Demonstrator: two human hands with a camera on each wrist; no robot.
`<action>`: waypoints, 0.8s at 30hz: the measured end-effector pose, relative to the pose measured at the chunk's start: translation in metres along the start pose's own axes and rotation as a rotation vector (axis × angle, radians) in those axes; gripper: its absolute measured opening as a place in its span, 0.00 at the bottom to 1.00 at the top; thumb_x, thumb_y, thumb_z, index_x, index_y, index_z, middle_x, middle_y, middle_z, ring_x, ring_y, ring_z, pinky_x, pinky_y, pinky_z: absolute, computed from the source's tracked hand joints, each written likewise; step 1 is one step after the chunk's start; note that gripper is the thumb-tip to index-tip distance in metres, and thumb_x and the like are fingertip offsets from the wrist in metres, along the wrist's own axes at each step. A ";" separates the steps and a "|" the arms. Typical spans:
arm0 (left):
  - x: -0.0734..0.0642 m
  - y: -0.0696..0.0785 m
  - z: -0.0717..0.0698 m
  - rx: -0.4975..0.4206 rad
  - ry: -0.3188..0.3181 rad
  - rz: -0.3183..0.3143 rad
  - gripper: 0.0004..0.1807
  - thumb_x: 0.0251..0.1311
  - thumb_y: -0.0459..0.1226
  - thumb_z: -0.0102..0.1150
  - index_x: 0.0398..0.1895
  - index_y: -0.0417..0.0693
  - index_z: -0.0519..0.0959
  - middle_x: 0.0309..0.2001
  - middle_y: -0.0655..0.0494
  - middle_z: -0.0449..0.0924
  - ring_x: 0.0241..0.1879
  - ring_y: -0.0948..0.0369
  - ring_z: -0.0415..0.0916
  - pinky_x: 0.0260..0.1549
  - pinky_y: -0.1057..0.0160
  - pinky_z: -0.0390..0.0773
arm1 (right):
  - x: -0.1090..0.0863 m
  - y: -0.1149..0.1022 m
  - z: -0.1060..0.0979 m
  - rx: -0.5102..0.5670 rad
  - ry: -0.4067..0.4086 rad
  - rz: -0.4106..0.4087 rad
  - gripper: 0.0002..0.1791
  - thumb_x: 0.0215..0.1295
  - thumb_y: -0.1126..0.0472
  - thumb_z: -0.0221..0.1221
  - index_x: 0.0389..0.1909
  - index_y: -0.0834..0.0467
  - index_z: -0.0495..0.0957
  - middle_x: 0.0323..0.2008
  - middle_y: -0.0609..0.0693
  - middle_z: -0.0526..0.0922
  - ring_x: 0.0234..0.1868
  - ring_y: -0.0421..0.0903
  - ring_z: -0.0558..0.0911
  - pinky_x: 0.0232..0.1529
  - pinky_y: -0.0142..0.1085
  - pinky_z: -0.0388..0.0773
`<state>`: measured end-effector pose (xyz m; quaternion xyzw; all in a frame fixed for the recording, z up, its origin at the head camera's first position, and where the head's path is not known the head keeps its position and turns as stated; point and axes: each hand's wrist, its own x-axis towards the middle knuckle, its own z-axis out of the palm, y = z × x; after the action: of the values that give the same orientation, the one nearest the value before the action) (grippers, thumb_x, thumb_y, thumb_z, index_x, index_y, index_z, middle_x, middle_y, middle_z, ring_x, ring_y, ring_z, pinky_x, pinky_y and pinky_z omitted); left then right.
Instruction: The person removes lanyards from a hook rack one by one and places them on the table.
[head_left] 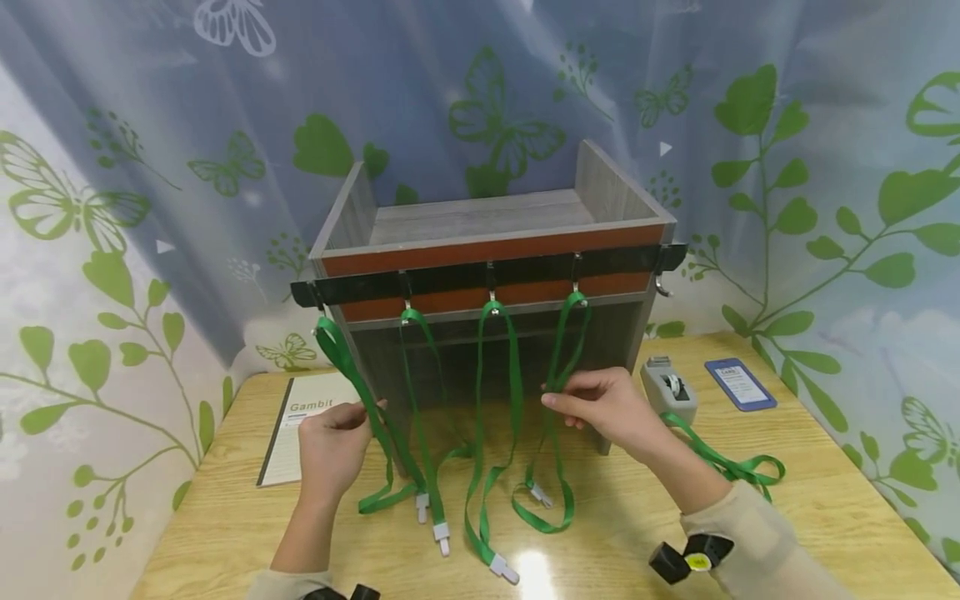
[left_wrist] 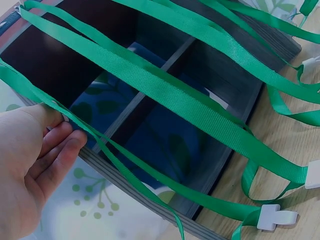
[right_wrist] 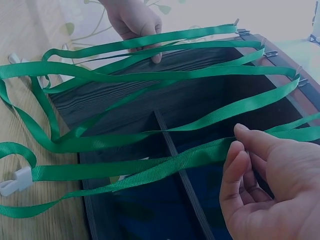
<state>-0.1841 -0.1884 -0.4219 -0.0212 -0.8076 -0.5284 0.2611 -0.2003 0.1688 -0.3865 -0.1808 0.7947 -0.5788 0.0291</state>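
Note:
Several green lanyards with white plastic clips hang in a row from metal hooks on a black rail [head_left: 450, 281]. The rail runs across the front of a grey wooden shelf unit [head_left: 480, 225]. My left hand [head_left: 333, 450] pinches the strap of the leftmost lanyard [head_left: 341, 354] partway down. With thumb and fingers, my right hand [head_left: 611, 412] pinches the rightmost hanging lanyard [right_wrist: 202, 155] below its hook. Between the hands, the middle lanyards hang untouched, their clips [head_left: 504, 568] lying on the table. At the rail's right end, a hook [head_left: 663, 286] carries no strap.
Another green lanyard [head_left: 738, 467] lies loose on the wooden table [head_left: 600, 533] at the right. Behind it stand a grey tape dispenser [head_left: 670, 392] and a blue card holder [head_left: 740, 384]. A notebook [head_left: 296, 425] lies left of the shelf. Patterned curtains surround the table.

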 end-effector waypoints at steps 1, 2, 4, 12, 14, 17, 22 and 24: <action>0.000 0.000 0.000 -0.002 -0.001 0.000 0.07 0.57 0.35 0.72 0.32 0.39 0.88 0.28 0.43 0.88 0.23 0.74 0.80 0.24 0.76 0.79 | 0.000 -0.001 -0.001 -0.008 0.002 0.000 0.14 0.64 0.55 0.67 0.24 0.60 0.83 0.19 0.60 0.80 0.20 0.44 0.76 0.25 0.37 0.76; 0.000 0.000 0.000 0.004 0.001 0.004 0.06 0.57 0.35 0.72 0.32 0.38 0.88 0.28 0.43 0.88 0.23 0.75 0.80 0.23 0.76 0.79 | 0.000 -0.002 -0.002 -0.013 0.006 0.002 0.15 0.64 0.55 0.68 0.23 0.60 0.83 0.20 0.62 0.80 0.20 0.44 0.77 0.26 0.37 0.78; 0.001 -0.001 -0.001 0.000 0.007 0.010 0.06 0.56 0.34 0.72 0.31 0.38 0.88 0.27 0.43 0.88 0.22 0.75 0.80 0.23 0.76 0.79 | 0.001 -0.004 -0.004 -0.022 0.013 0.012 0.15 0.63 0.54 0.68 0.22 0.60 0.83 0.19 0.61 0.80 0.20 0.45 0.78 0.27 0.37 0.79; -0.002 -0.001 -0.001 0.026 0.022 -0.012 0.06 0.56 0.33 0.72 0.30 0.37 0.88 0.27 0.42 0.88 0.23 0.75 0.80 0.25 0.76 0.79 | 0.002 -0.018 -0.015 -0.099 0.006 0.093 0.17 0.61 0.47 0.69 0.25 0.58 0.86 0.17 0.53 0.81 0.21 0.48 0.80 0.30 0.40 0.81; -0.005 -0.002 -0.001 0.028 0.025 -0.024 0.05 0.56 0.32 0.72 0.30 0.36 0.88 0.26 0.43 0.88 0.22 0.74 0.80 0.24 0.75 0.79 | 0.001 -0.022 -0.018 -0.122 0.001 0.113 0.18 0.61 0.46 0.69 0.25 0.58 0.86 0.17 0.51 0.80 0.21 0.47 0.79 0.28 0.37 0.78; -0.005 -0.002 -0.001 0.025 0.036 -0.015 0.05 0.54 0.32 0.73 0.30 0.36 0.88 0.26 0.43 0.87 0.22 0.74 0.80 0.23 0.75 0.78 | -0.001 -0.028 -0.023 -0.146 0.020 0.110 0.18 0.61 0.45 0.69 0.25 0.58 0.86 0.17 0.49 0.80 0.22 0.46 0.77 0.28 0.37 0.75; -0.002 -0.001 0.000 0.026 0.023 0.026 0.06 0.55 0.32 0.73 0.30 0.36 0.88 0.25 0.43 0.87 0.21 0.75 0.79 0.22 0.75 0.78 | -0.003 -0.042 -0.034 -0.160 0.090 0.066 0.16 0.60 0.48 0.70 0.33 0.58 0.88 0.21 0.47 0.83 0.24 0.47 0.82 0.29 0.40 0.80; -0.001 -0.001 -0.001 0.027 0.013 0.034 0.06 0.56 0.33 0.72 0.30 0.36 0.88 0.25 0.44 0.87 0.21 0.75 0.79 0.22 0.75 0.78 | -0.006 -0.050 -0.040 -0.141 0.095 0.049 0.15 0.62 0.51 0.69 0.39 0.60 0.88 0.25 0.45 0.87 0.27 0.46 0.85 0.28 0.38 0.80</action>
<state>-0.1832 -0.1891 -0.4230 -0.0281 -0.8125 -0.5130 0.2756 -0.1926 0.1938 -0.3280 -0.1354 0.8381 -0.5284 -0.0072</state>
